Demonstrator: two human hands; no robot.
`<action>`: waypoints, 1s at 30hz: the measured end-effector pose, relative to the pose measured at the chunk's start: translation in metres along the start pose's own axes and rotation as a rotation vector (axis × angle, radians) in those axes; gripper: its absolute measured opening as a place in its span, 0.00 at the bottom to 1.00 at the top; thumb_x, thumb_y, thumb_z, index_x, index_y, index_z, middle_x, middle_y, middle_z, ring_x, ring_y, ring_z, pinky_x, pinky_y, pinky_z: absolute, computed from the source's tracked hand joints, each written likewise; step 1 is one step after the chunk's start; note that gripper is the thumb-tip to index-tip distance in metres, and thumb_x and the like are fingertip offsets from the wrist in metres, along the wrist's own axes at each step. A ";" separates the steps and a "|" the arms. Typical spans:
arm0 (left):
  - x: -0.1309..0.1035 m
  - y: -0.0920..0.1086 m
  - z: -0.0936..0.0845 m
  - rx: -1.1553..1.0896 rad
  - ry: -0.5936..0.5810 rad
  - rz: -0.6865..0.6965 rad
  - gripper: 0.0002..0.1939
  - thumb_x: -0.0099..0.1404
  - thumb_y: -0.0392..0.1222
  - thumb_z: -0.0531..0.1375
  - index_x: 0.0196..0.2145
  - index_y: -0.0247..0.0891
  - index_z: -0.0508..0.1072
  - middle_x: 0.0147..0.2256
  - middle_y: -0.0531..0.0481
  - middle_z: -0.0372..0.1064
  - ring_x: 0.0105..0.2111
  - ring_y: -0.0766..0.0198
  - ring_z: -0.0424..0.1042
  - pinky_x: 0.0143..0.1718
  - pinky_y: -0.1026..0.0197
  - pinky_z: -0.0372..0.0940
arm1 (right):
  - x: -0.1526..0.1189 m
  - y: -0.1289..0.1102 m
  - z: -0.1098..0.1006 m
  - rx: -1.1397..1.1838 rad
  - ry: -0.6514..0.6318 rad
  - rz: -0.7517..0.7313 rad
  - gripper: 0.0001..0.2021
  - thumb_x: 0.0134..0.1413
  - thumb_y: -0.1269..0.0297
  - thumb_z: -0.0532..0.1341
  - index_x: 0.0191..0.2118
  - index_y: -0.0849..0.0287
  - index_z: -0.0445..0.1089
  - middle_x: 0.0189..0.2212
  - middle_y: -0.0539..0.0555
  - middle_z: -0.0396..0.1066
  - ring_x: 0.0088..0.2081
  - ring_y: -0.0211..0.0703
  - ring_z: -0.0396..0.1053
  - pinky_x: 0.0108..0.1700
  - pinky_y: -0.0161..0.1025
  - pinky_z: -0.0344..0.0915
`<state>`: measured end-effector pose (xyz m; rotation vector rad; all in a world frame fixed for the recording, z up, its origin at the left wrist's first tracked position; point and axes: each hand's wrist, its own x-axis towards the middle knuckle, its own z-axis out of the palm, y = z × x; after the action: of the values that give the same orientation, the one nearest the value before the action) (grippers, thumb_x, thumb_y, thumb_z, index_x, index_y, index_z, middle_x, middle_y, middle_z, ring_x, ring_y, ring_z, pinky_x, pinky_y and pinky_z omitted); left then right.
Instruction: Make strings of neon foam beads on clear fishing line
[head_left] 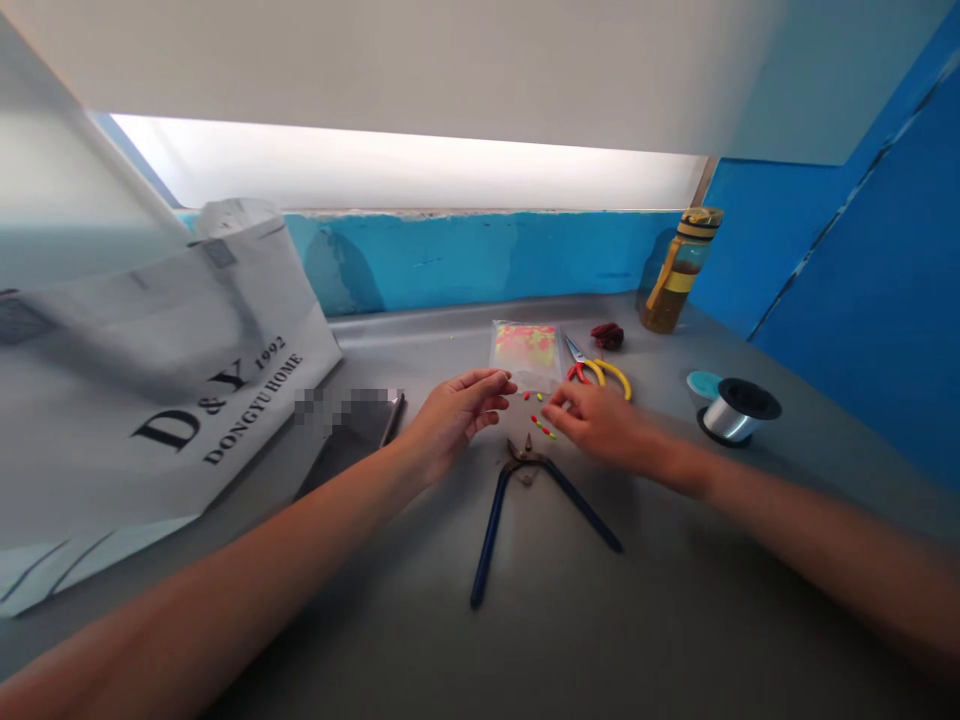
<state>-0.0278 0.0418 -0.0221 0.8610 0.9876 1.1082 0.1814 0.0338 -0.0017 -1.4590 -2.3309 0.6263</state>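
Note:
My left hand (457,415) is raised over the table with thumb and forefinger pinched together; whatever is between them is too small to make out. Across from it, my right hand (592,420) also has its fingertips closed, slightly blurred, and what they hold cannot be seen. In the gap between both hands lie several small red and yellow-green beads (544,428). Pliers (528,460) with dark blue handles rest spread apart just below the hands. Behind the fingers is a clear plastic bag (525,348) of pink and yellow pieces, beside scissors (600,372) with red and yellow handles.
A white shopping bag (165,380) stands at the left, with a dark flat object (349,440) by it. To the right are a spool of clear line (739,412), a turquoise round item (705,384), a dark red bundle (607,336) and an amber bottle (675,280).

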 end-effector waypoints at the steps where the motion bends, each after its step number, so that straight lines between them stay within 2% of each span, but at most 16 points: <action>1: 0.000 0.001 0.000 -0.015 0.003 -0.004 0.08 0.59 0.38 0.69 0.37 0.35 0.77 0.36 0.47 0.76 0.30 0.70 0.72 0.30 0.69 0.65 | 0.003 0.003 -0.003 0.028 0.004 0.011 0.14 0.63 0.58 0.56 0.42 0.64 0.74 0.30 0.55 0.73 0.30 0.40 0.66 0.31 0.36 0.54; 3: 0.000 0.002 0.000 -0.057 0.005 -0.009 0.06 0.61 0.37 0.68 0.37 0.35 0.77 0.35 0.47 0.76 0.29 0.70 0.72 0.30 0.69 0.66 | 0.007 0.010 -0.006 0.107 -0.133 -0.030 0.15 0.59 0.57 0.60 0.44 0.63 0.76 0.29 0.53 0.74 0.29 0.39 0.66 0.31 0.35 0.55; 5: 0.000 0.003 0.001 -0.114 0.004 -0.020 0.04 0.62 0.35 0.66 0.36 0.34 0.77 0.34 0.48 0.76 0.28 0.71 0.72 0.29 0.70 0.67 | 0.009 0.016 -0.005 0.194 -0.279 -0.066 0.13 0.58 0.58 0.61 0.39 0.62 0.78 0.29 0.52 0.74 0.30 0.39 0.67 0.31 0.35 0.57; 7: 0.000 0.004 0.001 -0.176 0.006 -0.041 0.02 0.64 0.33 0.64 0.35 0.33 0.77 0.32 0.49 0.75 0.26 0.73 0.71 0.29 0.70 0.68 | 0.009 0.020 -0.002 0.251 -0.327 -0.057 0.14 0.58 0.58 0.60 0.34 0.63 0.78 0.27 0.52 0.73 0.29 0.38 0.66 0.31 0.34 0.57; 12: 0.000 0.006 0.004 -0.262 0.015 -0.097 0.04 0.66 0.30 0.61 0.34 0.31 0.77 0.30 0.50 0.74 0.25 0.73 0.71 0.28 0.71 0.69 | 0.011 0.023 0.003 0.346 -0.310 -0.077 0.16 0.56 0.54 0.62 0.41 0.62 0.78 0.29 0.52 0.72 0.29 0.38 0.64 0.31 0.34 0.57; 16: -0.001 0.008 0.005 -0.287 0.016 -0.101 0.05 0.67 0.31 0.60 0.36 0.31 0.77 0.33 0.48 0.75 0.26 0.72 0.71 0.28 0.71 0.69 | 0.012 0.024 0.004 0.418 -0.325 -0.077 0.16 0.56 0.53 0.63 0.34 0.62 0.76 0.25 0.49 0.67 0.28 0.36 0.61 0.30 0.34 0.56; 19: -0.004 0.005 0.008 -0.262 -0.076 -0.149 0.07 0.67 0.36 0.61 0.41 0.32 0.78 0.44 0.42 0.76 0.31 0.69 0.74 0.32 0.68 0.71 | 0.013 0.025 0.004 0.451 -0.298 -0.062 0.18 0.57 0.50 0.62 0.33 0.62 0.75 0.23 0.47 0.62 0.25 0.34 0.57 0.28 0.34 0.53; 21: -0.007 0.001 0.010 -0.203 -0.169 -0.185 0.09 0.65 0.36 0.63 0.43 0.34 0.78 0.47 0.40 0.75 0.35 0.65 0.74 0.34 0.65 0.71 | 0.013 0.025 0.005 0.460 -0.279 -0.055 0.18 0.57 0.49 0.61 0.33 0.62 0.74 0.22 0.47 0.60 0.25 0.34 0.55 0.27 0.34 0.51; 23: -0.010 -0.005 0.012 -0.116 -0.225 -0.177 0.11 0.61 0.34 0.67 0.43 0.35 0.79 0.42 0.42 0.76 0.36 0.64 0.74 0.34 0.65 0.69 | 0.013 0.025 0.006 0.469 -0.283 -0.061 0.20 0.58 0.47 0.61 0.33 0.62 0.74 0.22 0.46 0.58 0.25 0.34 0.54 0.27 0.34 0.49; 26: -0.011 -0.014 0.012 0.001 -0.238 -0.133 0.09 0.57 0.36 0.70 0.38 0.34 0.80 0.33 0.46 0.74 0.32 0.66 0.71 0.32 0.66 0.66 | 0.011 0.024 0.007 0.488 -0.319 -0.074 0.22 0.58 0.45 0.60 0.30 0.62 0.72 0.22 0.46 0.56 0.25 0.33 0.52 0.26 0.34 0.47; 30: -0.008 -0.019 0.010 0.020 -0.237 -0.117 0.10 0.56 0.40 0.71 0.35 0.33 0.80 0.31 0.48 0.73 0.30 0.67 0.69 0.30 0.67 0.63 | 0.011 0.027 0.005 0.563 -0.387 -0.033 0.22 0.59 0.45 0.59 0.27 0.61 0.66 0.20 0.44 0.53 0.22 0.31 0.48 0.23 0.33 0.44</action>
<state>-0.0142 0.0291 -0.0345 0.9160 0.8416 0.8759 0.1943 0.0530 -0.0197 -1.1044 -2.1567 1.5188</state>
